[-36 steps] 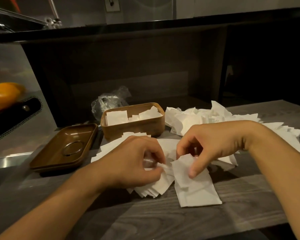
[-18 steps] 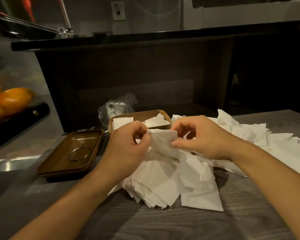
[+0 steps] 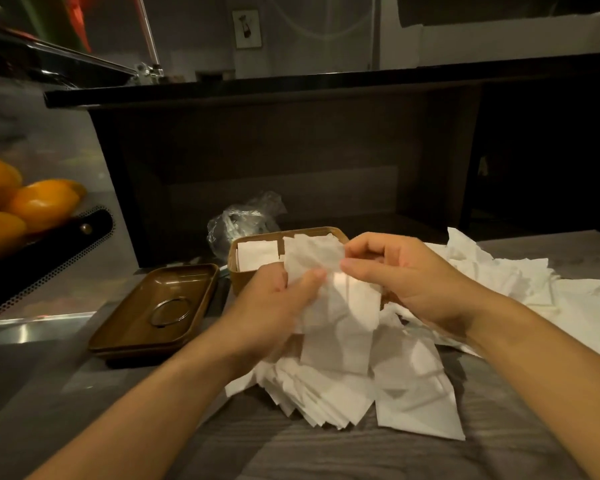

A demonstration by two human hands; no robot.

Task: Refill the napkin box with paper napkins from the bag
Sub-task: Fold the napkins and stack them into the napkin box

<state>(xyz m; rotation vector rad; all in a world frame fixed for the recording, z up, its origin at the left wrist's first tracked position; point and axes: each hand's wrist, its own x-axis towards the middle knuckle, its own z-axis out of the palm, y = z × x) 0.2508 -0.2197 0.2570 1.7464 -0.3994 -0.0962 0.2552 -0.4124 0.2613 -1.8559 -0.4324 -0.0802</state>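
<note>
The napkin box (image 3: 284, 258), brown and open-topped, sits just beyond both hands, with a few white napkins showing inside at its left end. Both hands are up over the table, and between them hangs a bunch of paper napkins (image 3: 329, 292). The left hand (image 3: 274, 306) grips the bunch from its left side, thumb laid across the front of the paper. The right hand (image 3: 402, 271) pinches the top edge of the bunch between thumb and curled fingers, right in front of the box's near right corner. Below the hands, a fanned stack of napkins (image 3: 326, 393) spreads over the grey wooden table (image 3: 361, 455), and a loose heap of napkins (image 3: 520, 282) trails off to the right of the right hand. Left of the left hand lies the brown lid (image 3: 153, 313), upside down. Behind the box sits a crumpled clear plastic bag (image 3: 243, 220). Far left, oranges (image 3: 35, 202) rest in a dark basket.
</note>
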